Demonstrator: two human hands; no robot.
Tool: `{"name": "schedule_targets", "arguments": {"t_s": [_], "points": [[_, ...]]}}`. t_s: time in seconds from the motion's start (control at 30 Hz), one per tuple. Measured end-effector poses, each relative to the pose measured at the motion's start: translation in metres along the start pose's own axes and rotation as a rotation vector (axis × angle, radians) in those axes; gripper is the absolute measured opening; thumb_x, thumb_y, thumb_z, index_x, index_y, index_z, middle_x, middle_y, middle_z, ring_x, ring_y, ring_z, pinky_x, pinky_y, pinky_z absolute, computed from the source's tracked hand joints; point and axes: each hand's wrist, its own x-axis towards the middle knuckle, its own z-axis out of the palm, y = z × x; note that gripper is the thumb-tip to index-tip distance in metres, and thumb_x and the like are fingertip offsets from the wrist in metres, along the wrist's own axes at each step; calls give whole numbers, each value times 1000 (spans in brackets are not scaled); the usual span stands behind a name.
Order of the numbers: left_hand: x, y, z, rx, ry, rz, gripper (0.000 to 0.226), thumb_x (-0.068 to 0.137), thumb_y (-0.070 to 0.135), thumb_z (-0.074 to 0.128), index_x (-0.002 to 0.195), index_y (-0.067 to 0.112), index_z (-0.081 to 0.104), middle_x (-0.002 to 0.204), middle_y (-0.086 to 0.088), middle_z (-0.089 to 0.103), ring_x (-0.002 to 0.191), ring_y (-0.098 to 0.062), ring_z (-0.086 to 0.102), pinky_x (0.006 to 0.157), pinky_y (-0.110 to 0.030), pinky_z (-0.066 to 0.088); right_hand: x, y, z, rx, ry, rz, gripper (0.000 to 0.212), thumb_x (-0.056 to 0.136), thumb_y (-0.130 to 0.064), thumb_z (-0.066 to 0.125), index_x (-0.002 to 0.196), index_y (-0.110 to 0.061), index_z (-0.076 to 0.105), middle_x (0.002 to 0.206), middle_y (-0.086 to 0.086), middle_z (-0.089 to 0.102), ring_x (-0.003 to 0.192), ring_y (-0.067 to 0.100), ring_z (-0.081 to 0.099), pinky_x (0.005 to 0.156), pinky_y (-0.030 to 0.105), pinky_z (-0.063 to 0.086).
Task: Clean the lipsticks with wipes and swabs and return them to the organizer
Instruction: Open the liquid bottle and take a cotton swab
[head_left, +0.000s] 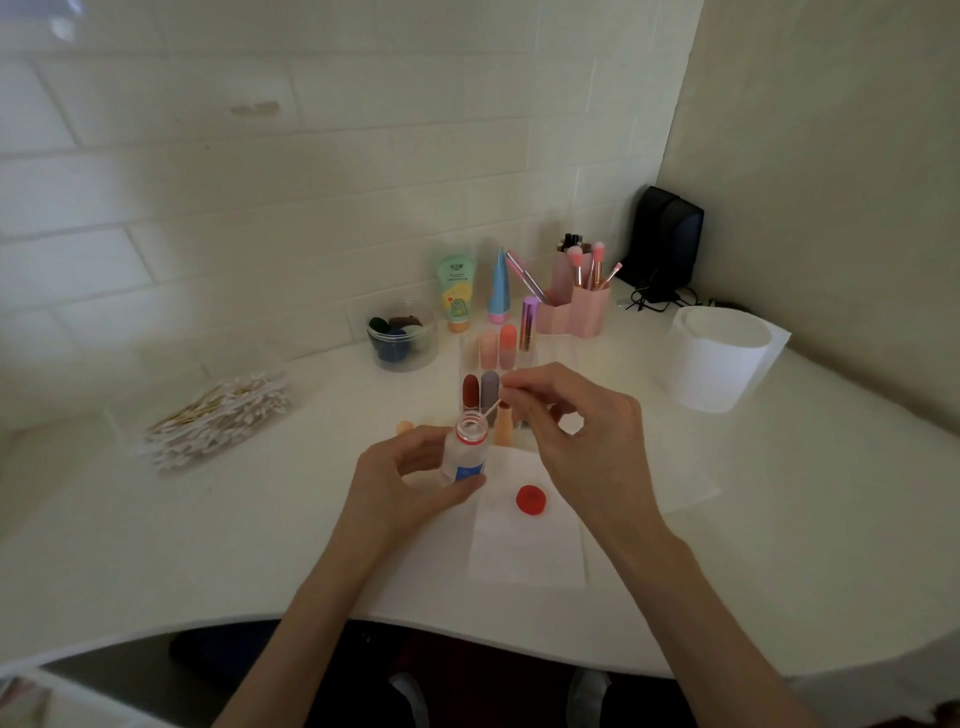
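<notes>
Lipsticks (470, 391) stand up in the clear organizer (548, 356) just past both hands, nearest the right hand (576, 431), which pinches a cotton swab (493, 406) slanting down to the small open bottle (466, 452) that the left hand (405, 478) grips.

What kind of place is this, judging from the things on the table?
Probably a home vanity or dressing corner: a white table set against a tiled wall, a pink holder of makeup brushes, and a clear organizer with lipsticks.
</notes>
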Motion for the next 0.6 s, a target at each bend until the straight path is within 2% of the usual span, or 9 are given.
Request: {"name": "schedule_targets", "arguments": {"t_s": [0.1,0.27,0.43,0.5,0.6], "points": [[3,-1,6,4,32,13,49,74,24,88,121,23,73,111,12,74,100,-9,71,89,-22,56,-1,6,0,14,-1,19,12,91,-13,77,102,-15,80,92,-9,77,76,3,67,76,19,55],[-1,-8,10,-51,46,18,49,76,20,87,123,21,72,114,11,74,106,-7,68,89,-23,58,-11,14,-1,2,-36,67,12,87,-16,81,99,-16,83,90,-10,78,74,5,68,74,12,52],[0,-13,10,-30,36,51,52,76,31,86,124,22,71,116,10,73,109,-10,67,88,-21,57,-17,19,-3,-32,-70,79,13,87,-17,79,99,-15,83,91,-7,79,78,-7,64,79,4,45],[0,-14,10,-3,40,53,55,74,36,84,125,22,70,117,9,72,108,-7,66,88,-18,56,-17,21,-3,-74,-86,67,14,88,-20,77,99,-15,83,92,-7,80,80,-7,64,82,4,46],[0,-15,10,-8,47,64,54,75,32,85,125,22,70,117,10,72,108,-4,65,86,-17,56,-15,22,-5,-99,-122,40,12,90,-18,74,99,-16,82,93,-7,79,83,-4,66,85,10,52]]}}
